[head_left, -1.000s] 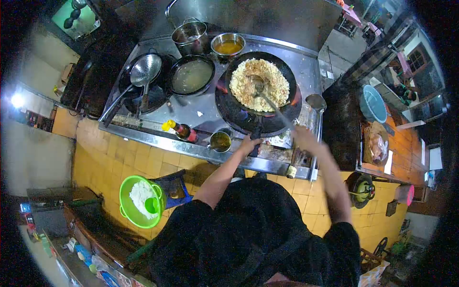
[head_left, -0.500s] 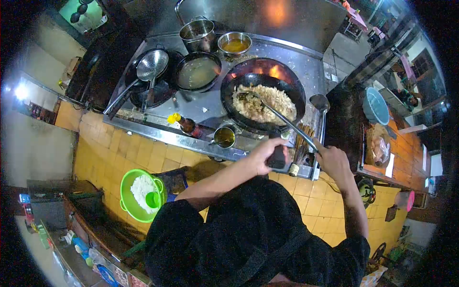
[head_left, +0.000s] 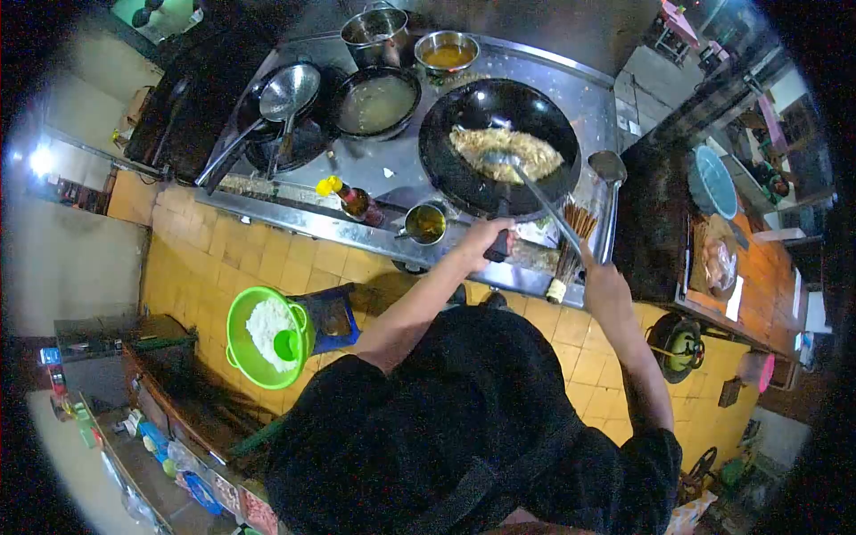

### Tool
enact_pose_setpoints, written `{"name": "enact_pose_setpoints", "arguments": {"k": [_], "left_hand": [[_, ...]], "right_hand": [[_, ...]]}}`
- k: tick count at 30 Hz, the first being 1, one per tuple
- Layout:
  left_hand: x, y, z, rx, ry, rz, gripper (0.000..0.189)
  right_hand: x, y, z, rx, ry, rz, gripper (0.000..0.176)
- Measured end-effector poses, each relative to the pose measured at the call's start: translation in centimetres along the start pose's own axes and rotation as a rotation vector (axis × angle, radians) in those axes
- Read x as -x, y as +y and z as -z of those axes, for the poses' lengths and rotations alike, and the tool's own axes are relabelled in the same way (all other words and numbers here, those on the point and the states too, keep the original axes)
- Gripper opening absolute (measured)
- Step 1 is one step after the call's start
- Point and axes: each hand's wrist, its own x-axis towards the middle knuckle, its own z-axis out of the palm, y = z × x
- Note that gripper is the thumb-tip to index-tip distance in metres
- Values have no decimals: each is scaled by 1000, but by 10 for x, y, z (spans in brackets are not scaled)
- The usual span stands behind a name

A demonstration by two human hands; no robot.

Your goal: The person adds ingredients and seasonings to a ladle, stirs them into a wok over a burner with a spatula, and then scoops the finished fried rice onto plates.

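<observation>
A large black wok [head_left: 446, 174] holds fried rice [head_left: 530, 153], heaped along its far side. My left hand [head_left: 486, 241] is closed around the wok's dark handle at the near rim. In my right hand [head_left: 607, 292] is the long metal handle of a ladle [head_left: 550, 203]. The ladle's head rests against the near edge of the rice, partly hidden by it. Close to my right hand lies a bundled stick brush [head_left: 567, 266]. A metal mug [head_left: 424, 225] with yellowish liquid and a yellow-capped sauce bottle [head_left: 355, 201] stand left of my left hand.
On the steel stove top [head_left: 401, 165] stand a pan of cloudy liquid [head_left: 378, 102], a metal pot [head_left: 374, 36] and a bowl of yellow liquid [head_left: 447, 53]. A strainer [head_left: 291, 92] lies left. A green basket [head_left: 234, 343] holds white rice; another ladle [head_left: 609, 167] lies right of the wok.
The rice has gathered into a narrower heap toward the wok's far side. My left hand has moved up and left with the handle, and the ladle's head has shifted right and nearer the handle.
</observation>
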Motion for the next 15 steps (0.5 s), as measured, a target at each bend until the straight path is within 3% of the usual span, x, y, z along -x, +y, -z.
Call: {"name": "enact_pose_setpoints", "arguments": {"k": [2,3,4,5,8,11,13,15], "left_hand": [[4,-31,3,-42,6,-50,13],[51,-14,-40,-83,96,-76,16],[58,-26,-38,164,48,175,14],[83,-17,-51,-4,27,162,14],[47,-22,-18,-38,39,186,13],[-12,-24,23,-215,-14,-220,12],[-47,-25,44,-217,-25,-245,14],[-60,-30,50,-215,-41,-267,15]], "right_hand": [[-14,5,-20,70,40,-118,56],[-20,12,-10,74,58,-125,56],[-17,17,3,13,89,-125,54],[-14,20,19,-50,124,-122,52],[16,21,60,-227,222,-95,45],[11,10,49,-313,232,-152,51],[-23,-7,12,-250,216,-268,59],[-67,-8,-61,-227,314,-144,62]]}}
